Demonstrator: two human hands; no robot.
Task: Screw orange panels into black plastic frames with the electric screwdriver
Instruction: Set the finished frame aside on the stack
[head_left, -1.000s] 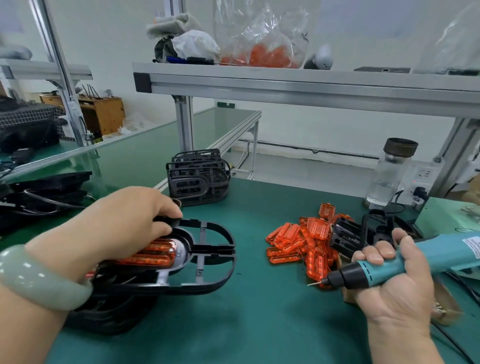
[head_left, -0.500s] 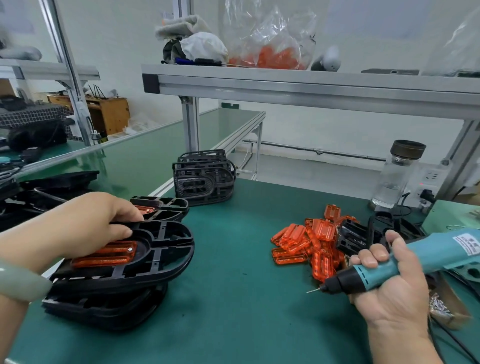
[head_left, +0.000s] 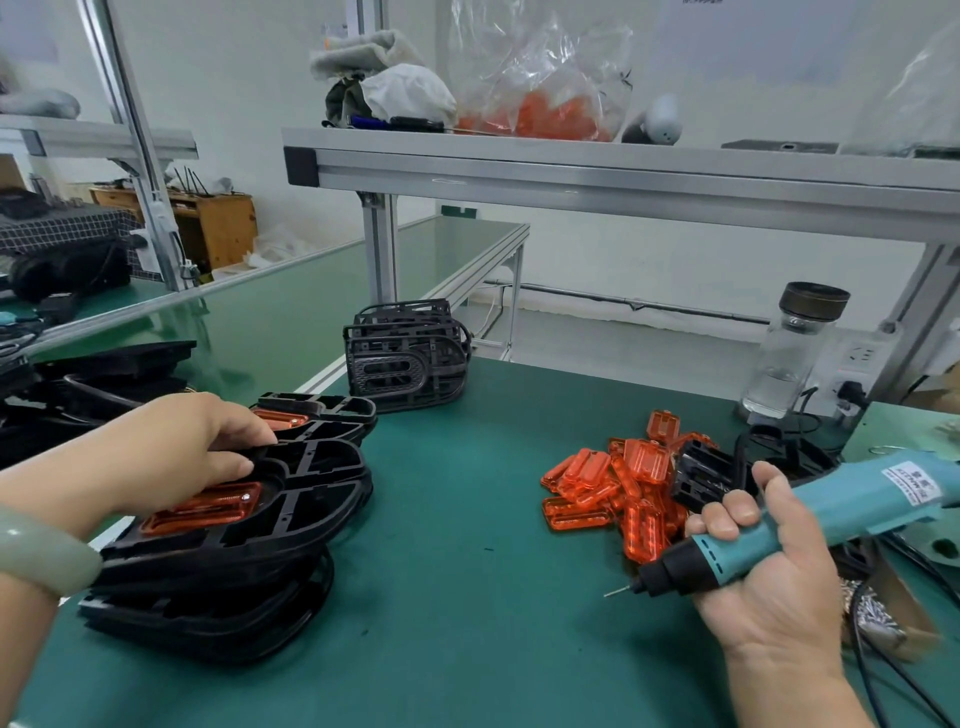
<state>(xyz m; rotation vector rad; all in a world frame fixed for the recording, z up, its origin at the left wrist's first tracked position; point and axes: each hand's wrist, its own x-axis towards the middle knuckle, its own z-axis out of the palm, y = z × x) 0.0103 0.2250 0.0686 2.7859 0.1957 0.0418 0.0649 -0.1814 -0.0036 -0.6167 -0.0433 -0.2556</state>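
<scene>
1 screwdriver (head_left: 810, 525), 1 gripped black frame (head_left: 296, 499)

Pale green bangle (head_left: 47, 556) behind left hand (head_left: 176, 447), bare forearms (head_left: 795, 691)

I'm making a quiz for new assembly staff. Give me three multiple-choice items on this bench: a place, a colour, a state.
1. Where is the loose pile of orange panels? A on the green mat near the right hand; B in a blue bin; C on a chair.
2. What colour is the body of the electric screwdriver? A yellow; B teal; C red.
3. What is the right hand doing? A lying flat; B pinching a panel; C gripping the screwdriver.
Answers: 1 A, the pile lies on the mat; 2 B, its housing is teal; 3 C, its fingers curl round the handle.
</scene>
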